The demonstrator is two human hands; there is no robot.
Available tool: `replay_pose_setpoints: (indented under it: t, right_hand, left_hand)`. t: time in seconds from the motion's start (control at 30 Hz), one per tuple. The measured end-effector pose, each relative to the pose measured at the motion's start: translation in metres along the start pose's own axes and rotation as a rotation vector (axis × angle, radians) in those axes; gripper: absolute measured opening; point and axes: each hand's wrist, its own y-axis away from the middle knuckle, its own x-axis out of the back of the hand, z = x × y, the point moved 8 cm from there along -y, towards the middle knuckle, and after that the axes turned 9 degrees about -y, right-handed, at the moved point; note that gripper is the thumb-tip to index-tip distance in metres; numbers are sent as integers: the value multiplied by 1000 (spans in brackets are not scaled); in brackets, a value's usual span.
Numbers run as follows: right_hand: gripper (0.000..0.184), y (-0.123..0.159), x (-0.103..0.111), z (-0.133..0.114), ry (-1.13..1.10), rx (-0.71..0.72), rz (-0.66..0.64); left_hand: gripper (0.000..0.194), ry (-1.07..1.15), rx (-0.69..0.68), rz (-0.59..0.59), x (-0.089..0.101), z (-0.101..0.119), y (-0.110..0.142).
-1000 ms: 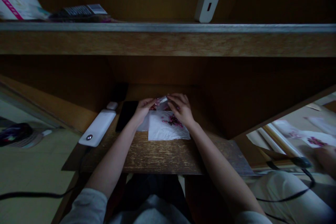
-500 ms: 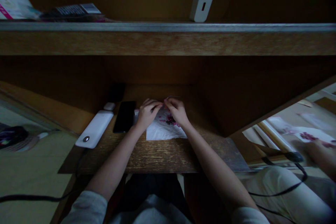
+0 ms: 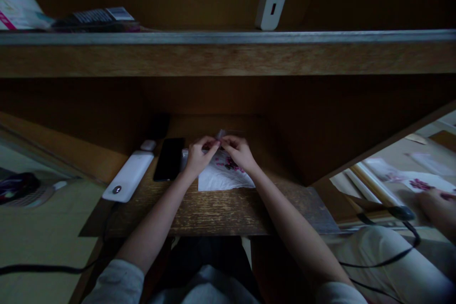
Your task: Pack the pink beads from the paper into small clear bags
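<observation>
My left hand (image 3: 200, 156) and my right hand (image 3: 239, 153) meet above the far edge of a white paper sheet (image 3: 221, 178). Their fingertips pinch a small clear plastic packet (image 3: 221, 134), mostly hidden by my fingers. A cluster of small dark pink pieces (image 3: 231, 164) lies on the sheet just below my right hand. I cannot tell exactly what the pieces are. Something pale and whitish (image 3: 184, 159) shows just beyond my left wrist.
A black phone (image 3: 169, 158) and a white power bank (image 3: 128, 175) lie left of the paper on the wooden desk (image 3: 213, 211). A shelf edge (image 3: 228, 59) runs overhead. At right, a co-worker's hand (image 3: 436, 206) is beside a paper with pink pieces (image 3: 421, 184).
My hands have drawn closer together, with their fingertips now meeting over the packet. The co-worker's hand has shifted left, toward its paper.
</observation>
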Motion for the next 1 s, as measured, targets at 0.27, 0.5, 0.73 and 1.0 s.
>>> replay_pose_setpoints:
  t: [0.27,0.5,0.73,1.0]
  right_hand:
    - [17,6,-6,-13,439,122,-83]
    - [20,7,-6,-18,493,154,-96]
    - [22,7,-7,-20,358,136,-118]
    - [22,4,-1,-18,218,121,-37]
  left_hand:
    - [20,3,70,-111,-14,-13,2]
    - [24,9,63,-188,-23,-16,4]
    - [28,72,58,-168,-22,-19,3]
    - [22,99,47,-143,-19,-15,3]
